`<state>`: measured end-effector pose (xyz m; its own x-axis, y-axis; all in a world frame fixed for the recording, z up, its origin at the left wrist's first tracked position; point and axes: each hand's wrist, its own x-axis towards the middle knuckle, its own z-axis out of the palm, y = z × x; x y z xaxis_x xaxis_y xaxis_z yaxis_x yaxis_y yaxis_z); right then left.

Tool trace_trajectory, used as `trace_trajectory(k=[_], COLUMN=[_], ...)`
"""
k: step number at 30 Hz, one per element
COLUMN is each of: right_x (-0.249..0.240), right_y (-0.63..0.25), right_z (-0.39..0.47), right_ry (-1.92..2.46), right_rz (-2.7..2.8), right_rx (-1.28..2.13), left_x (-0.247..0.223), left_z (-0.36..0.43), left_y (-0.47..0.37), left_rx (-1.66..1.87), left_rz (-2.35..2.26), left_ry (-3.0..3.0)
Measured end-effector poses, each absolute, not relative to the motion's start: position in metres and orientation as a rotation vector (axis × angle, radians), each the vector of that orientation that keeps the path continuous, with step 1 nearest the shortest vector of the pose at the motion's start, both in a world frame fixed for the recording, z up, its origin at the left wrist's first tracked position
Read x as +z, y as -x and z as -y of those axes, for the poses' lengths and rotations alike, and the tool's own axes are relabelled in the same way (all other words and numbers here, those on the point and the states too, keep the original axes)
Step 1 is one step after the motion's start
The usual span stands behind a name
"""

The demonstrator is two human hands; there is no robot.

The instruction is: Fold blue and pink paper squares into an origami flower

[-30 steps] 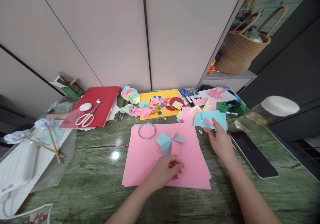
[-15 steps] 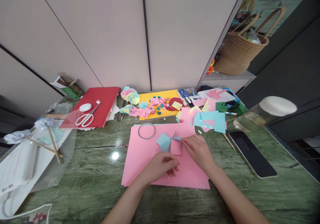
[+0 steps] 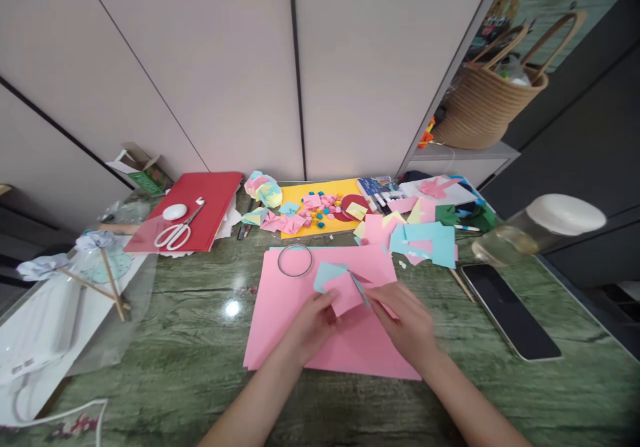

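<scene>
A folded paper piece (image 3: pixel 345 292) in pink and light blue is held between my hands above a stack of pink paper sheets (image 3: pixel 280 320). My left hand (image 3: pixel 316 327) pinches its lower left edge, thumb on top. At its right side, my right hand (image 3: pixel 400 314) grips a narrow blue flap between thumb and fingers; this hand is slightly blurred. Up and to the left on the pink sheets lies a thin metal ring (image 3: pixel 295 261).
Behind lie a yellow sheet (image 3: pixel 295 194) with small coloured balls, and paper scraps (image 3: pixel 423 240). Scissors (image 3: pixel 175 234) rest on a red folder (image 3: pixel 210 200) at left. On the right are a phone (image 3: pixel 510 310) and a lidded bottle (image 3: pixel 540 227).
My left hand has moved up and taken hold of the folded paper, which has turned and tilted. My right hand has moved slightly down with its flap. The view has shifted a little.
</scene>
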<state>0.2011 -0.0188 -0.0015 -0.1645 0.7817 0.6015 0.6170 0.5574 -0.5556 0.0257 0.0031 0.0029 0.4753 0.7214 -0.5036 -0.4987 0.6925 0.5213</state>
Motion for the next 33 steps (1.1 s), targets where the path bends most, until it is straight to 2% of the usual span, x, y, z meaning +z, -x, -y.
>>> trace_trajectory(k=[6, 16, 22, 27, 33], right_x=[0.0, 0.001, -0.001, 0.0, 0.0], right_y=[-0.195, -0.186, -0.181, -0.173, -0.166], right_z=[0.022, 0.023, 0.021, 0.022, 0.023], right_ry=[1.09, 1.332, 1.446, 1.291, 1.055], right_rz=[1.919, 1.722, 1.416, 1.095, 0.766], right_rx=[0.237, 0.271, 0.792, 1.339, 1.593], left_x=[0.003, 0.002, 0.003, -0.001, -0.002], left_z=[-0.002, 0.001, 0.002, 0.003, 0.005], left_y=[-0.029, -0.028, -0.028, -0.029, -0.032], left_rx=[0.917, 0.961, 0.993, 1.081, 1.072], left_rz=[-0.855, -0.852, -0.836, -0.795, -0.787], left_ry=[-0.32, -0.228, -0.302, -0.404, -0.425])
